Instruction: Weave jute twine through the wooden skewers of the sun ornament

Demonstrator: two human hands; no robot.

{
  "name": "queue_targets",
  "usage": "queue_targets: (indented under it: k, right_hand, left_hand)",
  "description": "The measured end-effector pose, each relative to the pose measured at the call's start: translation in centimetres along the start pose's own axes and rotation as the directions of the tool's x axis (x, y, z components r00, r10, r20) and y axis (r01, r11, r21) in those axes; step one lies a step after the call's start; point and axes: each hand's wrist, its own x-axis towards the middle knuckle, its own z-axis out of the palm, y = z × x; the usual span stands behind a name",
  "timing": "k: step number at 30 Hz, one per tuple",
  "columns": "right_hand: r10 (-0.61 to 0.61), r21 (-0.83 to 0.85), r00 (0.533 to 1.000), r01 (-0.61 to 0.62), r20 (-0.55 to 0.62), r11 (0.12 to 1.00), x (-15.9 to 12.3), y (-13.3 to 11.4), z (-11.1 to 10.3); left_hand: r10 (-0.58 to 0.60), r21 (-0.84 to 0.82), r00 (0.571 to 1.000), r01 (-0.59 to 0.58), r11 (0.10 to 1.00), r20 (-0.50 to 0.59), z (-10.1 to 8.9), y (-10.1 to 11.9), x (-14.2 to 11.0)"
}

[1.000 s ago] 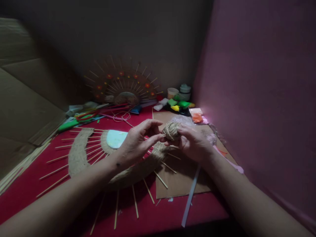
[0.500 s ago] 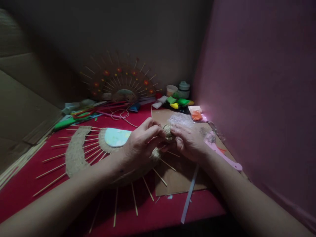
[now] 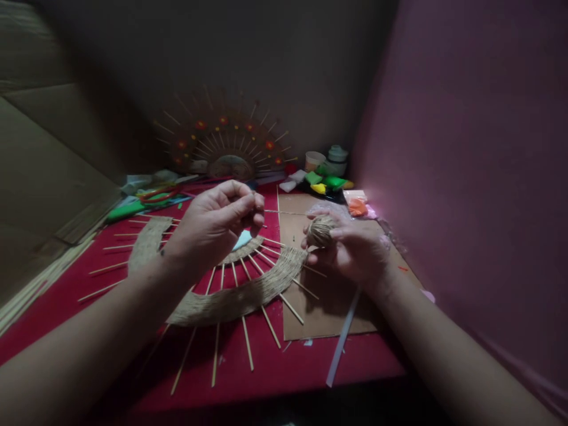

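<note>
A small ball of twine (image 3: pixel 321 231) is held in the fingers of my right hand (image 3: pixel 350 245), above the cardboard sheet. From it a strand of twine (image 3: pixel 286 212) runs straight across to my left hand (image 3: pixel 222 216), whose thumb and fingertips pinch it. Below both hands lies a half-round woven piece (image 3: pixel 239 296) with thin wooden sticks fanning out through a broad twine band. My left forearm and hand cover part of that band and most of the pale blue centre (image 3: pixel 242 239).
A finished-looking fan (image 3: pixel 233 142) with orange flowers leans at the back wall. Clay packets (image 3: pixel 333 182), a cup (image 3: pixel 314 160) and a jar (image 3: pixel 337 157) stand back right. Scissors (image 3: pixel 157 195) lie back left. A cardboard sheet (image 3: pixel 328 319) and glue stick (image 3: pixel 344 340) lie right, on red cloth (image 3: pixel 266 378).
My hands, close together at the ball before, are now apart. The left has moved left and up, drawing out a taut strand; the right has shifted slightly right with the ball.
</note>
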Motion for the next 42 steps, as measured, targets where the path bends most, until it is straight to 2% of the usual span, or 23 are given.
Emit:
queue_targets:
  k: [3, 6, 10, 14, 16, 21, 25, 28, 30, 33, 36, 39, 42]
  right_hand:
    - [-0.004, -0.035, 0.988, -0.001, -0.153, 0.999, 0.7, -0.6, 0.2]
    - [-0.021, -0.096, 0.946, -0.011, -0.324, 0.995, 2.4, -0.9, 0.5]
    - [-0.076, -0.171, 0.930, 0.014, -0.361, 0.985, 6.3, -0.8, 0.7]
    - [-0.266, -0.204, 0.880, 0.199, -0.393, 0.959, 9.7, -0.6, 1.0]
    - [-0.311, -0.266, 0.870, 0.218, -0.383, 0.939, 10.2, -0.3, 1.2]
    - [-0.221, -0.493, 0.935, 0.058, -0.278, 0.868, 7.5, 0.5, 1.9]
    - [-0.231, -0.556, 0.923, 0.023, -0.307, 0.831, 4.6, 0.0, 1.5]
    - [-0.277, -0.567, 0.907, 0.052, -0.319, 0.822, 2.8, -0.5, 0.7]
    - [-0.282, -0.582, 0.911, 0.059, -0.300, 0.811, 1.6, -0.7, 0.6]
    - [-0.239, -0.637, 0.944, 0.043, -0.226, 0.770, -0.2, -0.6, 1.5]
    - [-0.175, -0.735, 0.978, 0.036, -0.113, 0.677, -1.5, -0.4, 3.1]
    - [-0.154, -0.778, 0.988, 0.075, -0.029, 0.624, -2.0, -0.2, 4.2]
    - [-0.170, -0.771, 0.985, 0.088, -0.027, 0.630, -2.1, 0.0, 4.3]
  left_hand:
    - [-0.010, -0.011, 1.000, 0.010, 1.000, -0.013, -1.3, -0.2, -0.7]
    - [0.007, -0.012, 0.999, -0.008, 1.000, -0.047, -2.7, -0.7, -1.3]
    - [0.013, 0.033, 0.991, -0.009, 0.999, -0.136, -3.8, -1.1, -1.5]
    - [0.105, 0.083, 0.975, -0.090, 0.992, -0.196, -4.5, -1.6, -0.9]
    - [0.161, 0.132, 0.964, -0.135, 0.982, -0.210, -4.9, -2.0, -0.6]
    - [0.173, 0.343, 0.974, -0.115, 0.932, -0.145, -5.4, -2.6, -0.6]
    - [0.246, 0.506, 0.968, -0.185, 0.842, -0.056, -4.8, -2.0, -1.4]
    - [0.314, 0.631, 0.946, -0.291, 0.719, 0.079, -4.0, -1.5, -2.4]
    - [0.324, 0.690, 0.930, -0.350, 0.633, 0.175, -3.3, -1.4, -2.9]
    - [0.317, 0.731, 0.905, -0.417, 0.540, 0.282, -1.8, -1.7, -3.4]
    - [0.307, 0.742, 0.877, -0.478, 0.471, 0.370, 0.0, -2.1, -3.4]
    - [0.292, 0.724, 0.850, -0.526, 0.445, 0.438, 1.4, -2.5, -3.0]
    - [0.277, 0.714, 0.837, -0.547, 0.437, 0.472, 2.1, -3.0, -2.7]
